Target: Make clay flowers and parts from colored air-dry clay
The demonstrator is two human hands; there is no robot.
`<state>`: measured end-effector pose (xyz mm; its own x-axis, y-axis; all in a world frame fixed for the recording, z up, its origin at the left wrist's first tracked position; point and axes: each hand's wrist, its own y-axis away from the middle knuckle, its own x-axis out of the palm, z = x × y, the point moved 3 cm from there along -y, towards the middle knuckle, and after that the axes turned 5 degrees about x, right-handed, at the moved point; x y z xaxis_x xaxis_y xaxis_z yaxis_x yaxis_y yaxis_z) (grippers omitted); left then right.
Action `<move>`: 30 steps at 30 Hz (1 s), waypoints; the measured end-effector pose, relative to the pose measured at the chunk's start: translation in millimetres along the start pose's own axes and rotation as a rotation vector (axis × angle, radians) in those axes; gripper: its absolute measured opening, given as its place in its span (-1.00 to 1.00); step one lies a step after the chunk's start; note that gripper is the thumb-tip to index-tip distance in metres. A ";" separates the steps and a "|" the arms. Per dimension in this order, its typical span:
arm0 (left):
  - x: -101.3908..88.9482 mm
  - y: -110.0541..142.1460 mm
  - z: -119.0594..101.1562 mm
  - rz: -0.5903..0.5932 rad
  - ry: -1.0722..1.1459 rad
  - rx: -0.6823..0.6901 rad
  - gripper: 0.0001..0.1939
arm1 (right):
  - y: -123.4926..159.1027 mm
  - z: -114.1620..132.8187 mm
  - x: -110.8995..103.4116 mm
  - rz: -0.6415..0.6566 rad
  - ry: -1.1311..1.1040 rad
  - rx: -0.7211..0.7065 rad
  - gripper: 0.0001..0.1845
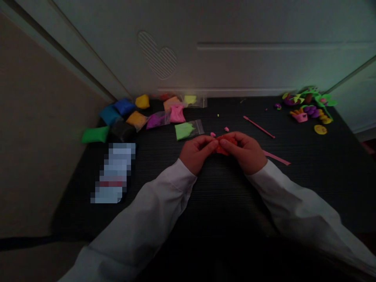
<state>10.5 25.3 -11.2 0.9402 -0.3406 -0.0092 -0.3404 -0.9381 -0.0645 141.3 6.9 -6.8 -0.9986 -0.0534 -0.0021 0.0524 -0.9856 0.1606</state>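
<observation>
Both my hands meet over the middle of the dark table, pinching a piece of red modelling clay. My left hand grips its left side between thumb and fingers. On the other side, my right hand presses its thumb onto the top. Whether the clay is in a bag I cannot tell, since the fingers hide much of it. Two small pink clay bits lie just beyond my fingertips. A pink flat tool sticks out from behind my right wrist, and a thin pink modelling stick lies farther back.
Packets of coloured clay, such as a light green bag and a green packet, spread along the back left. A blurred-out phone lies at left. Small finished clay figures stand at back right. A white panel rises behind the table.
</observation>
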 end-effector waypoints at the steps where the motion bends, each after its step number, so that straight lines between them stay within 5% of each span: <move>1: 0.6 -0.2 1.0 0.002 0.035 0.008 -0.79 | -0.2 -0.1 0.2 0.001 -0.027 -0.003 -0.75; 8: 2.1 1.0 -1.1 0.127 -0.032 0.040 -0.74 | -0.9 -3.1 2.0 -0.007 -0.188 -0.005 -0.80; 14: -2.6 3.5 -5.1 0.057 -0.211 0.061 -0.75 | -0.3 -3.9 2.0 -0.017 -0.149 0.011 -0.78; 30: 2.3 2.6 0.6 0.078 0.005 -0.006 -0.80 | -0.6 -0.9 2.7 0.001 -0.226 0.043 -0.80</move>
<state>11.8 22.1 -12.0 0.9108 -0.4128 -0.0087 -0.4126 -0.9091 -0.0576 138.6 7.1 -7.7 -0.9757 -0.0122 0.2187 0.0575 -0.9777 0.2021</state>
